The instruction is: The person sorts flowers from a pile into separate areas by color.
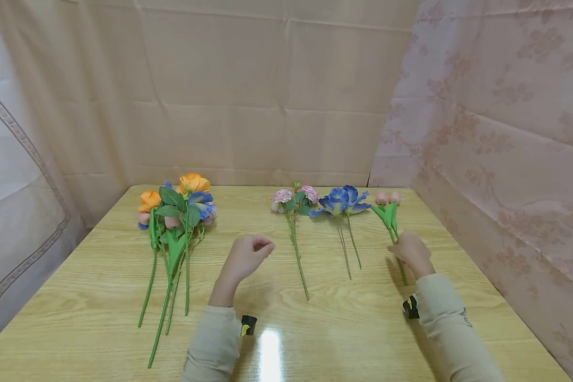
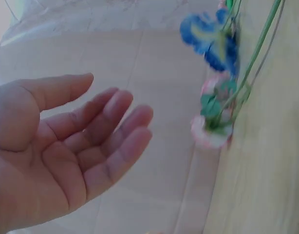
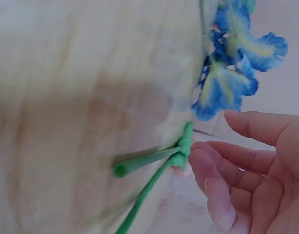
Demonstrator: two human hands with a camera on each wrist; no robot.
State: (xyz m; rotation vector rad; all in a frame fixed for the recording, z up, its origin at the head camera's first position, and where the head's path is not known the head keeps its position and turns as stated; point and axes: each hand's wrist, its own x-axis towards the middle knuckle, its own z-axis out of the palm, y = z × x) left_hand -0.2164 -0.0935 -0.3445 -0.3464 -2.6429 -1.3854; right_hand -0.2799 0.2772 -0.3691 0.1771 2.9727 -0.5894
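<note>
Two pink tulips (image 1: 388, 212) with green stems lie at the right of the table, heads toward the back. My right hand (image 1: 412, 253) hovers at their stems; in the right wrist view its thumb stands apart from the loosely bent fingers, and the green stems (image 3: 148, 162) lie beyond the fingertips, not between them. My left hand (image 1: 246, 259) is raised over the middle of the table, fingers loosely curled, holding nothing. Nearest to it lies a pink-and-white flower spray (image 1: 294, 204) on a thorny-looking green stem. Blue flowers (image 1: 342, 201) lie between that spray and the tulips.
At the left lies a group of mixed flowers: orange blooms (image 1: 193, 183), a blue bloom (image 1: 201, 206) and pink tulips among leaves, stems toward the front. The wooden table (image 1: 324, 329) meets a beige curtain (image 1: 248, 106) behind and a patterned pink cloth (image 1: 506, 159) at right.
</note>
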